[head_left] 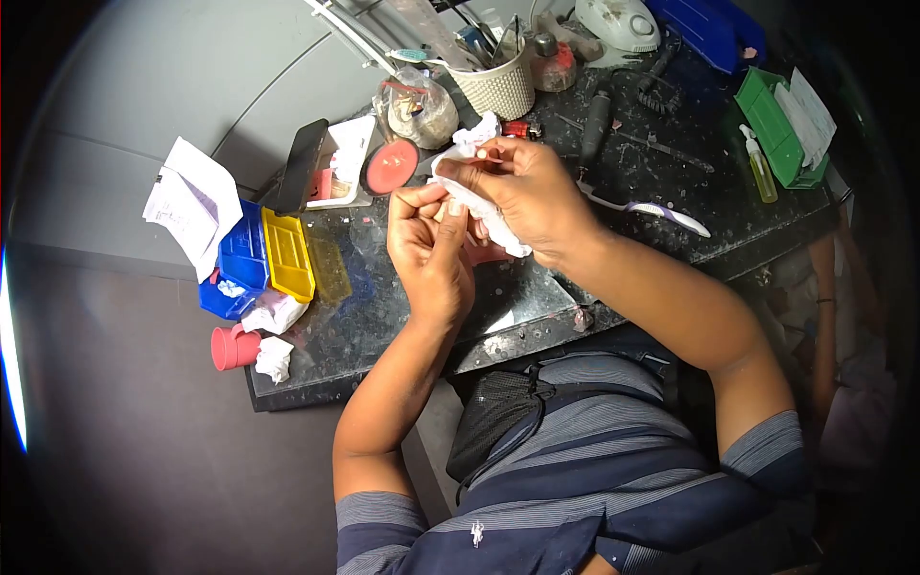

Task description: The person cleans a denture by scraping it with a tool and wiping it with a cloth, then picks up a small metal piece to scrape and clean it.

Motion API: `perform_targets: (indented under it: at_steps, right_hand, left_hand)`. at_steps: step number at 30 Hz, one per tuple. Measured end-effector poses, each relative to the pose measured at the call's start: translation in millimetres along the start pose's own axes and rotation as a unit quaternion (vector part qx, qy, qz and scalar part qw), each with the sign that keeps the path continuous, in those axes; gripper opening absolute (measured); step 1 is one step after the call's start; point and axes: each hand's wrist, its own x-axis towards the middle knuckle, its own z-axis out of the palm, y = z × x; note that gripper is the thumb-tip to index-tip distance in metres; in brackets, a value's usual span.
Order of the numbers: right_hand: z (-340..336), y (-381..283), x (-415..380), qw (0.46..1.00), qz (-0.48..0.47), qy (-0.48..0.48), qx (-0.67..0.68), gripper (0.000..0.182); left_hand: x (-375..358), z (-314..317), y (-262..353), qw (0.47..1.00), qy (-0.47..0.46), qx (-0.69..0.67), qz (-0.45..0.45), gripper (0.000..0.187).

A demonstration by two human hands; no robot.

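Your two hands meet over a cluttered dark worktop, working a white tissue between them.

Far to the left of your hands, a white folded paper (195, 203) leans against a blue box (240, 259) with a yellow tray (287, 254) on it, and a small red cup (233, 347) lies on its side near the table's front edge (383, 379). A black phone (300, 165) stands tilted just beyond them. Your left hand (431, 251) has its fingers curled in, thumb and fingertips pinched together on something too small to make out. Touching it, your right hand (525, 194) is closed around the white tissue (479, 203), which hangs below its palm. Above your hands stands a white cup of tools (498, 88). To the right of your right hand lies a purple and white toothbrush (661, 213), and further right, a green box (778, 129).
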Motion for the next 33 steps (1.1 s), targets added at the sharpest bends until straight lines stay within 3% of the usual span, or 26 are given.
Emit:
perform_targets:
  at_steps: [2,5,10,12,13,21,29,33]
  right_hand:
    - [-3,-4,-2,0.987,0.092,-0.064,0.117,0.021]
    - [-2,1,-1,0.986,0.095,-0.043,0.126,0.019]
    - [-9,-7,-5,0.991,0.100,-0.082,0.039,0.022]
    - [-8,-18,-7,0.988,0.130,-0.083,0.016,0.021]
    - [-9,-11,-3,0.994,0.071,-0.077,0.014,0.020]
    - [-27,-34,1,0.992,0.066,-0.084,0.072,0.015]
    - [-26,-39,1,0.993,0.065,-0.093,0.039,0.016]
    - [-23,-40,1,0.995,0.017,-0.089,0.038,0.023]
  left_hand:
    - [2,-4,2,1.000,0.005,-0.005,0.003,0.025]
    - [5,-8,5,1.000,0.015,-0.004,0.014,0.024]
    - [13,-15,11,0.995,0.087,0.034,0.046,0.023]
    - [14,-14,23,0.998,0.058,0.005,0.039,0.023]
    - [15,-16,26,0.999,0.032,-0.016,0.039,0.024]
    - [19,-19,41,0.990,-0.061,-0.123,0.036,0.045]
    - [19,-19,41,0.990,-0.067,-0.114,0.040,0.043]
    - [19,-22,38,0.986,-0.075,-0.145,0.028,0.039]
